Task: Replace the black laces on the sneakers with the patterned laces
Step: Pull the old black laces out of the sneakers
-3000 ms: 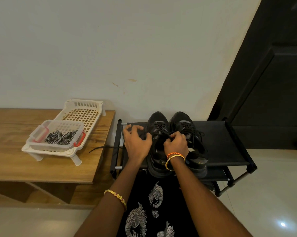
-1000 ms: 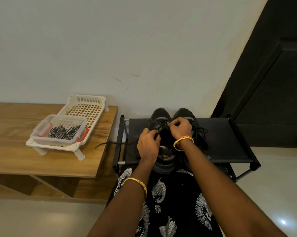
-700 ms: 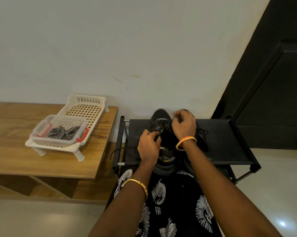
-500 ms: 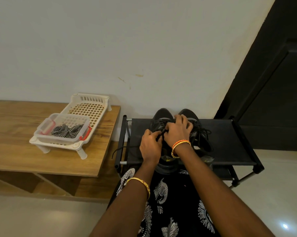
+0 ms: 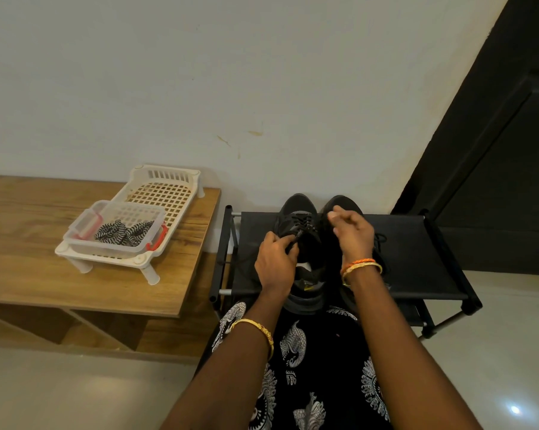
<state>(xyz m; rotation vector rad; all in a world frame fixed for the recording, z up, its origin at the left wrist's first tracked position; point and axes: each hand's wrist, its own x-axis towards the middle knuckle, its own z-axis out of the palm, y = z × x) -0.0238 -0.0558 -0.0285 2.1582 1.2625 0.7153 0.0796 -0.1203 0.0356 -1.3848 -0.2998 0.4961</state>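
Against a plain off-white wall (image 5: 200, 72) marked with a few scuffs, a black fabric-topped shoe rack (image 5: 417, 259) stands on a pale glossy floor (image 5: 494, 336), with a dark door (image 5: 510, 181) to its right and a wooden bench (image 5: 76, 290) to its left. Both black sneakers sit side by side on the rack, toes to the wall. Compared with half a second earlier, the right hand (image 5: 352, 234) has lifted clear of the left sneaker (image 5: 297, 218) and now hangs over the right sneaker (image 5: 344, 203), fingers loosely curled; whether they pinch a strand cannot be told. Left hand (image 5: 274, 265) pinches the black lace (image 5: 300, 223) at the upper eyelets of the left sneaker. Judgement: unlacing is at an early stage, with the lace crossings intact lower down. Patterned laces (image 5: 122, 232) lie untouched in a clear clip-lid container (image 5: 85, 225), which rests in a white plastic basket tray (image 5: 169, 181) on the bench, well apart from the sneakers.
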